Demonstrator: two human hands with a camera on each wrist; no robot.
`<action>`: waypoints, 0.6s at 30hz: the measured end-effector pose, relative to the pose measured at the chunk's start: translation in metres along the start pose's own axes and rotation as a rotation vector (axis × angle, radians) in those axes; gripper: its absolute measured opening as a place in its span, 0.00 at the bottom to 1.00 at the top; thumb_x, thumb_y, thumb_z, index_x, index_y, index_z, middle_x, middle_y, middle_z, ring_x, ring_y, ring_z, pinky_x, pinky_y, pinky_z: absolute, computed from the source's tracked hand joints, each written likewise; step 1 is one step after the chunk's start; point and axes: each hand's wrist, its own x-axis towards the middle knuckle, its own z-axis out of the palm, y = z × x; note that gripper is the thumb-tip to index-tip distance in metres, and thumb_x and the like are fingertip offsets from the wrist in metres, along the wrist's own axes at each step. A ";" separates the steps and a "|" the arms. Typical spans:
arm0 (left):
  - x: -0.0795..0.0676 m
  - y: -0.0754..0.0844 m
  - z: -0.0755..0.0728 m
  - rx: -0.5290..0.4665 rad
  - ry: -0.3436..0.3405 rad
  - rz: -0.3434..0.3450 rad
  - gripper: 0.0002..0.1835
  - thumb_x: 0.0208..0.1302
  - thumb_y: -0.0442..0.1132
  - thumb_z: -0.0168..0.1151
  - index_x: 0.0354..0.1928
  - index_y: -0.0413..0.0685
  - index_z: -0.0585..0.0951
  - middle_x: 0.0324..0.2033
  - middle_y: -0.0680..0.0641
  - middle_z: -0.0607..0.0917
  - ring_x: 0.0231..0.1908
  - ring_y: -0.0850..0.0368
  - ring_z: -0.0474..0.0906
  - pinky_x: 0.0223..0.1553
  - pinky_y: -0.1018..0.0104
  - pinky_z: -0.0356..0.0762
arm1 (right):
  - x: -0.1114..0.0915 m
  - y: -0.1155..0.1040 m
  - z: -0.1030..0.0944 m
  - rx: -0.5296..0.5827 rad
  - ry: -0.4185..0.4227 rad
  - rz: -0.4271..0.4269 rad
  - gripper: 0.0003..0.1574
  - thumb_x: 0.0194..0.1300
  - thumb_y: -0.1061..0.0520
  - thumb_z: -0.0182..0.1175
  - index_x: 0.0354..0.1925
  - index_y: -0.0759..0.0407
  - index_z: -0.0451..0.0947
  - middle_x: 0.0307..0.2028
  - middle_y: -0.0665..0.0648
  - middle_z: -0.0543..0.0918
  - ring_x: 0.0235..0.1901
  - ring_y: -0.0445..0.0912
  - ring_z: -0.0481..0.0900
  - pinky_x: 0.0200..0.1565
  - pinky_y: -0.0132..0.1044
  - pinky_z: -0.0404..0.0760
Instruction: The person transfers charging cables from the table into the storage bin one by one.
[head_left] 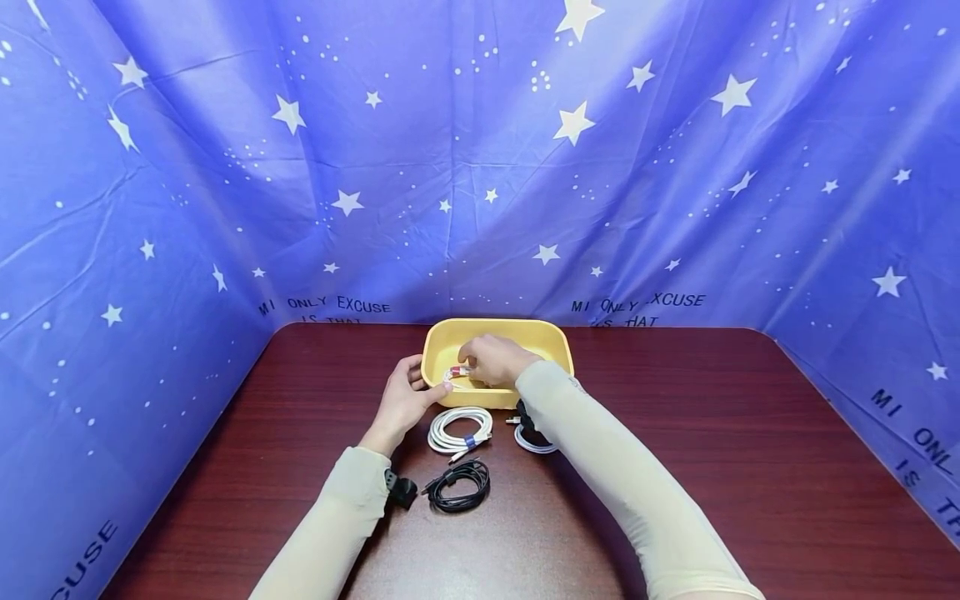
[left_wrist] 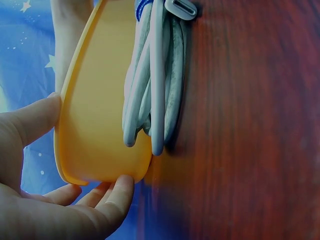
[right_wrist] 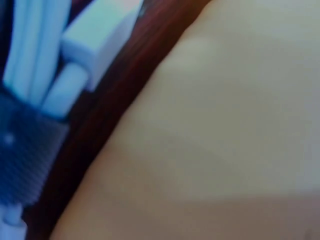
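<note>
A yellow box (head_left: 551, 337) stands at the table's far edge. My left hand (head_left: 405, 406) grips its left end, thumb over the near rim and fingers around the outer end; the left wrist view shows this close up. Inside the box is my right hand (head_left: 495, 360), fingers curled at a white cable (head_left: 448, 379) with a red band. Its fingertips are partly hidden. In front of the box lies a coiled white cable (head_left: 442, 440) with a blue tie, also large in the left wrist view. The right wrist view shows mostly the hand's blurred skin.
Nearer me lies a coiled black cable (head_left: 459, 486), beside the left wrist's camera. Another pale coiled cable (head_left: 534, 443) with a dark strap is partly under the right forearm. A blue starry curtain (head_left: 450, 167) hangs behind the dark red table (head_left: 712, 433).
</note>
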 end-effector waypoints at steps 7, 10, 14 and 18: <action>0.000 0.000 0.000 -0.006 -0.002 0.000 0.39 0.51 0.32 0.73 0.65 0.37 0.64 0.54 0.34 0.76 0.55 0.42 0.76 0.49 0.58 0.78 | -0.005 -0.003 -0.007 0.046 -0.018 0.013 0.19 0.63 0.55 0.63 0.53 0.53 0.79 0.41 0.51 0.82 0.32 0.39 0.79 0.47 0.39 0.75; 0.000 0.000 0.000 -0.012 -0.003 0.006 0.39 0.52 0.32 0.72 0.64 0.36 0.64 0.54 0.33 0.76 0.54 0.41 0.76 0.48 0.59 0.78 | -0.010 -0.005 -0.012 0.060 -0.017 0.015 0.20 0.64 0.55 0.63 0.54 0.54 0.78 0.44 0.53 0.81 0.32 0.39 0.78 0.49 0.40 0.75; 0.000 -0.001 0.000 -0.015 0.002 0.009 0.39 0.51 0.32 0.72 0.64 0.36 0.64 0.54 0.33 0.77 0.54 0.41 0.76 0.48 0.59 0.78 | -0.016 -0.005 -0.017 0.087 -0.020 0.015 0.21 0.64 0.55 0.62 0.56 0.55 0.77 0.40 0.52 0.83 0.34 0.41 0.80 0.52 0.42 0.74; 0.001 -0.002 0.001 -0.017 0.000 0.012 0.39 0.52 0.31 0.72 0.64 0.36 0.64 0.54 0.33 0.77 0.54 0.41 0.76 0.47 0.60 0.78 | -0.023 -0.005 -0.020 0.079 0.007 0.012 0.23 0.63 0.54 0.62 0.56 0.54 0.77 0.49 0.51 0.82 0.47 0.44 0.79 0.55 0.42 0.73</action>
